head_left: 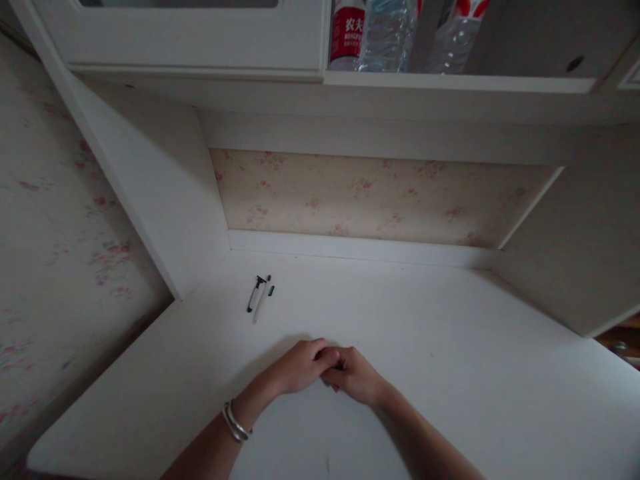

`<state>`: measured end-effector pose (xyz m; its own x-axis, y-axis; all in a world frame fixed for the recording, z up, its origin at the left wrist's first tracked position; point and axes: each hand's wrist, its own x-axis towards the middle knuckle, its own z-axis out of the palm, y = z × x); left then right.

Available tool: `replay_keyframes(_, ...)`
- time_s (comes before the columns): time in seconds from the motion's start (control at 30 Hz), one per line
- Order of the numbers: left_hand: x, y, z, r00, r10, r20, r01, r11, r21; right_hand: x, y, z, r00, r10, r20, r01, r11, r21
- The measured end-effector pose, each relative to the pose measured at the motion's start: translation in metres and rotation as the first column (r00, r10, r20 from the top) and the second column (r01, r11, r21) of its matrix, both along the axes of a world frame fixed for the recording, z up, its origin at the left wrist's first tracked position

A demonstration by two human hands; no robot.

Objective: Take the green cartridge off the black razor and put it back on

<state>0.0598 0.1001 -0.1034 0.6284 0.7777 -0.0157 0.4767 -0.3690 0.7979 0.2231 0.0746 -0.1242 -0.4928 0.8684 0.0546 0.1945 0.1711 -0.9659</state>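
My left hand (pixel 304 365) and my right hand (pixel 357 375) are clasped together on the white desktop (pixel 450 387), their fingers closed and folded against each other. No object shows between them, and part of the fingers is hidden. Beyond the left hand lies a razor (pixel 255 295) with a black head and a grey-and-black handle. Right beside it is a pale toothbrush (pixel 261 303) with a dark head at its far end. A small dark green piece (pixel 271 291), too small to name, rests to the right of the toothbrush. Neither hand touches these things.
Over the desk runs a white cabinet (pixel 200 43) whose open shelf holds a red-labelled bottle (pixel 348 33) and clear plastic bottles (pixel 385 37). White side panels (pixel 165 173) bound the desk left and right. Floral wallpaper (pixel 360 193) covers the back.
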Motion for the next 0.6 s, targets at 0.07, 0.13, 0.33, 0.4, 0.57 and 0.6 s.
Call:
replay_keyframes(0.07,-0.0002,-0.0005,0.0005,1.000,-0.003,0.008,0.003,1.000,0.002,0.0000,-0.0002,0.0005,1.000,-0.006,-0.001,0.006,1.000,0.009)
replay_keyframes(0.13,-0.0002,-0.0009,0.0008,1.000,-0.004,0.014,0.004,1.000,-0.002,-0.0001,-0.0005,0.0015,1.000,-0.005,-0.005,0.005,1.000,0.019)
replay_keyframes(0.33,0.0002,-0.0003,-0.0003,1.000,-0.004,0.012,0.004,1.000,0.006,-0.0005,0.0003,-0.0002,0.999,-0.030,0.029,0.030,1.000,0.005)
replay_keyframes(0.4,0.0005,0.0000,-0.0009,1.000,-0.003,0.014,0.003,1.000,0.003,-0.0004,0.0006,-0.0015,0.999,-0.037,0.028,0.037,0.999,0.010)
replay_keyframes(0.57,0.0012,-0.0004,0.0002,1.000,0.004,0.009,-0.004,1.000,-0.001,-0.0004,0.0004,-0.0009,1.000,-0.024,0.020,0.024,0.999,0.023)
replay_keyframes(0.6,0.0012,-0.0007,0.0010,1.000,0.007,0.003,-0.007,1.000,0.003,-0.0004,0.0004,-0.0005,1.000,-0.023,0.019,0.023,0.999,0.025)
